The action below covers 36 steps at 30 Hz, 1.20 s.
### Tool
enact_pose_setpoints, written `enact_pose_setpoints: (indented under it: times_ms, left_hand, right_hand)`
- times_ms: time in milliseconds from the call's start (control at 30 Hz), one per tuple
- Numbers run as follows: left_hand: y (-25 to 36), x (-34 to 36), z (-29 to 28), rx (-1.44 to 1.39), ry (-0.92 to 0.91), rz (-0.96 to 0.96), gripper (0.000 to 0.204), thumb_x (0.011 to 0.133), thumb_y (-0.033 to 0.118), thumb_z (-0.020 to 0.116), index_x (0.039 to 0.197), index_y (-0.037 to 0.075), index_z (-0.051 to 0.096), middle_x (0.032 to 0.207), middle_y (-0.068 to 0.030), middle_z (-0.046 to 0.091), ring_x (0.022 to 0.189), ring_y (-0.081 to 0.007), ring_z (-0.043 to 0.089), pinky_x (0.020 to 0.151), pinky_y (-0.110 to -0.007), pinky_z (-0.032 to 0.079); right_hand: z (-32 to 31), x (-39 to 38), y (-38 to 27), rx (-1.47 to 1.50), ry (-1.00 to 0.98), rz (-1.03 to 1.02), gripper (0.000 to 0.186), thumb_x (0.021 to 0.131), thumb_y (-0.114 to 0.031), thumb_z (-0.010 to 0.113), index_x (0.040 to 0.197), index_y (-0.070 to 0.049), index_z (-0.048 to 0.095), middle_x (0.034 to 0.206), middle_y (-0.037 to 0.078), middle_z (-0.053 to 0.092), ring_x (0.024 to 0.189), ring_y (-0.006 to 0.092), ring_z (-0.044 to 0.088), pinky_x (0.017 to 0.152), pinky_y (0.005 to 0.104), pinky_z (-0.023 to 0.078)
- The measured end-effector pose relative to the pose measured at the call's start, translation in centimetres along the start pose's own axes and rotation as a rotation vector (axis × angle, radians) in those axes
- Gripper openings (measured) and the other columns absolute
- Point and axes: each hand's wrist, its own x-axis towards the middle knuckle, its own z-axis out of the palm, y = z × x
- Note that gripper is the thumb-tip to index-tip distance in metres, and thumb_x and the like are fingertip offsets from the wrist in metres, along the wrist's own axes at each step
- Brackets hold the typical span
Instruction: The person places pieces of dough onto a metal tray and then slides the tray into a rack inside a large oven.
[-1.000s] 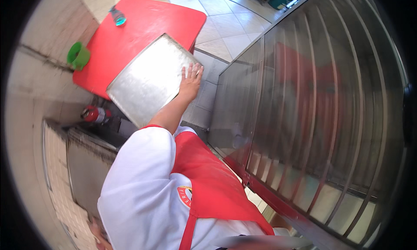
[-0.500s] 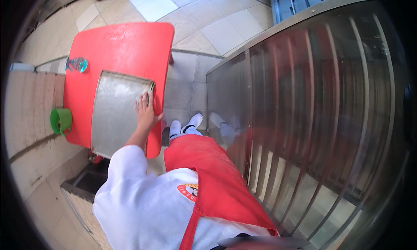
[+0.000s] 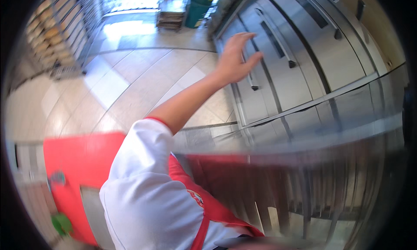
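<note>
My left hand (image 3: 236, 61) is raised at the end of an outstretched arm. Its fingers and thumb are apart, with nothing between them. Behind it in the view stands a bank of steel doors (image 3: 278, 93) with long handles, like oven doors; whether the fingers touch one I cannot tell. My right hand is out of view. At the lower left, a flat metal sheet (image 3: 97, 213) lies on a red table (image 3: 84, 156), partly hidden by my white sleeve.
A green mug (image 3: 61, 224) and a small clear container (image 3: 57, 177) stand along the table's left side. To the right is a blurred, ribbed metal structure (image 3: 304, 193). A tall rack (image 3: 47, 39) holding bread-like pieces stands at the far left, on the tiled floor (image 3: 130, 80).
My left hand has left the metal sheet and swung up and to the right, empty. The view has turned, bringing the steel doors and tall rack in.
</note>
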Motion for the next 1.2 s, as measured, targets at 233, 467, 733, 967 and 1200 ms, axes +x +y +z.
enact_pose_setpoints:
  times_ms: [233, 467, 733, 967, 1200]
  left_hand:
    - [-3.0, 12.9, 29.2, -0.545, -0.534, 0.269, 0.044, 0.107, 0.035, 0.046, 0.139, 0.005, 0.054, 0.142, -0.0181, 0.053, 0.134, -0.0345, 0.048, 0.115, -0.042, 0.036]
    - [-8.0, 8.8, 43.8, -0.959, -1.181, -0.568, 0.074, 0.104, 0.053, 0.041, 0.158, 0.004, 0.028, 0.164, -0.0142, 0.027, 0.152, -0.0291, 0.025, 0.123, -0.042, 0.018]
    - [-6.8, 6.2, 47.8, -1.232, -1.68, -0.816, 0.085, 0.1, 0.073, 0.023, 0.153, 0.009, 0.039, 0.148, -0.0116, 0.049, 0.142, -0.0294, 0.04, 0.122, -0.049, 0.014]
    - [-6.5, -0.7, 48.1, -1.583, -1.983, -0.47, 0.09, 0.098, 0.075, 0.032, 0.156, 0.006, 0.03, 0.16, -0.015, 0.034, 0.148, -0.0298, 0.029, 0.122, -0.043, 0.019]
    - [-5.4, 2.0, 43.4, -1.406, -1.982, -0.406, 0.094, 0.099, 0.069, 0.039, 0.162, 0.005, 0.01, 0.167, -0.0163, 0.018, 0.154, -0.0323, 0.018, 0.124, -0.043, 0.013]
  right_hand:
    - [-8.3, -6.9, -12.3, 0.049, 0.474, -0.258, 0.043, 0.104, -0.043, 0.047, 0.116, -0.005, 0.065, 0.105, 0.009, 0.067, 0.09, 0.0224, 0.063, 0.079, 0.0392, 0.051]
    - [-3.2, -25.4, -22.3, -0.073, 0.783, -0.383, 0.052, 0.104, -0.044, 0.049, 0.131, -0.001, 0.061, 0.117, 0.014, 0.066, 0.109, 0.0248, 0.06, 0.097, 0.0347, 0.045]
    - [18.7, -49.0, -22.5, -0.177, 0.7, -0.447, 0.057, 0.107, -0.045, 0.041, 0.149, -0.007, 0.047, 0.15, 0.012, 0.048, 0.138, 0.024, 0.044, 0.114, 0.0367, 0.034]
    - [29.2, -55.6, -14.9, 0.035, 0.635, -0.366, 0.078, 0.106, -0.058, 0.03, 0.16, -0.001, 0.022, 0.164, 0.017, 0.024, 0.153, 0.0255, 0.02, 0.123, 0.0352, 0.014]
    - [36.5, -56.9, -13.3, -0.467, 1.185, -0.443, 0.077, 0.098, -0.053, 0.058, 0.146, 0.004, 0.041, 0.139, 0.021, 0.049, 0.13, 0.0332, 0.047, 0.11, 0.0396, 0.037]
